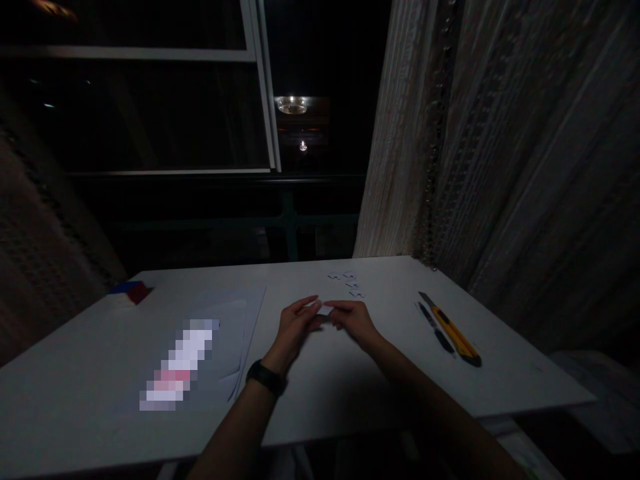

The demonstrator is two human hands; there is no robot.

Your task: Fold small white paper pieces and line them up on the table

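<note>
Both hands meet above the middle of the white table. My left hand point(295, 328), with a dark band on its wrist, pinches one side of a small white piece of paper point(325, 309). On the other side, the fingers of my right hand point(356, 321) are closed on the same piece. The fingers cover much of it, and the dim light hides any detail. Just beyond my hands lie several small paper pieces point(353, 285) with dark marks on them.
To the right lie a yellow utility knife point(456, 333) and a pen point(436, 327). Paper sheets point(234, 333), partly blurred out, are on the left. A blue, red and white block point(131, 293) sits at the far left. Curtains point(390, 147) and a dark window point(150, 113) stand behind the table point(320, 400).
</note>
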